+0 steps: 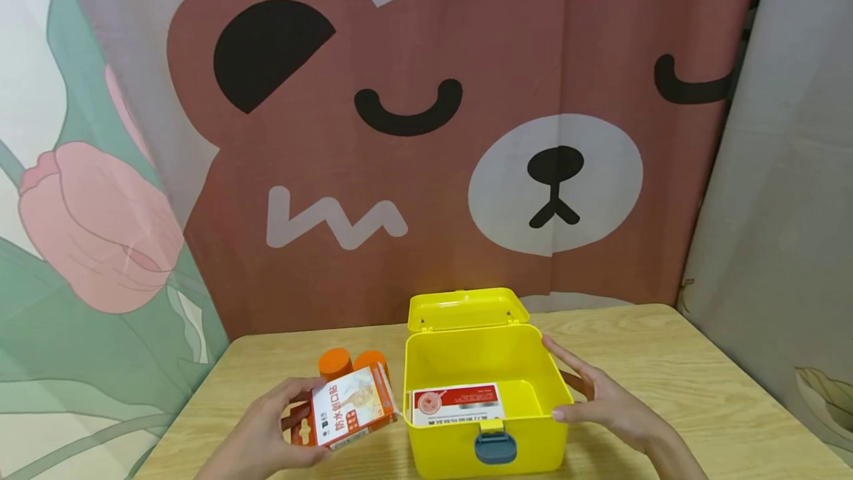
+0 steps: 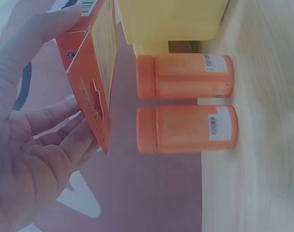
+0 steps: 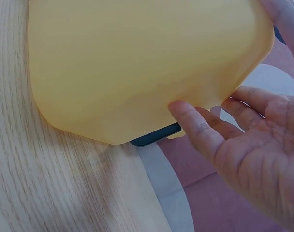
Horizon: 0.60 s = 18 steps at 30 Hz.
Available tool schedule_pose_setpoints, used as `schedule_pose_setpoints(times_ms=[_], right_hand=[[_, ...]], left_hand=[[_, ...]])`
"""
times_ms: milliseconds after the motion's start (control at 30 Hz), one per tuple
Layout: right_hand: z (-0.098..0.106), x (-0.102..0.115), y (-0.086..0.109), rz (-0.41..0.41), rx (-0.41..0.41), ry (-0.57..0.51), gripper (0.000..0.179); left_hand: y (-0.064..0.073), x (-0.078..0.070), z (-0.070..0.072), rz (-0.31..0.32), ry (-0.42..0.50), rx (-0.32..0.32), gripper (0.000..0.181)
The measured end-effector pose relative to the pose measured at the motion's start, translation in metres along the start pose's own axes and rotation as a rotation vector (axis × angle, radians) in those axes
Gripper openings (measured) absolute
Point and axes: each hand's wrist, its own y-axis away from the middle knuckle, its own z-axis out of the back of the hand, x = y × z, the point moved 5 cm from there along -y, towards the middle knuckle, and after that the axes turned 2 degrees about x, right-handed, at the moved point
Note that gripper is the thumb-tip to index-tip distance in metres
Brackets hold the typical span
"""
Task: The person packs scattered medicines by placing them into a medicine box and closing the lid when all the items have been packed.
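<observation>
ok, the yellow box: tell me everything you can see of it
The yellow box looks like smooth plastic, with rounded corners, a grey-blue latch at the front and a hinged lid standing open behind. It sits upright on the wood-grain table. A red-and-white carton is inside, toward the left. The right hand touches its right side.

Soft light leaves a blurry shadow on the table (image 3: 36, 179); wrist views look hazy
</observation>
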Motion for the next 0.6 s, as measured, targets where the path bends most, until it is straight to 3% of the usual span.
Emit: schedule_pose_setpoints(times_ms=[367,600], right_hand=[[0.000,-0.002,0.000,-0.011,-0.001,0.006,0.086],[0.002,-0.002,0.000,-0.011,-0.004,-0.001,0.086]], left_hand=[[-0.007,-0.013,0.005,0.000,-0.019,-0.001,0.075],[-0.012,-0.021,0.010,-0.067,-0.031,-0.014,0.075]])
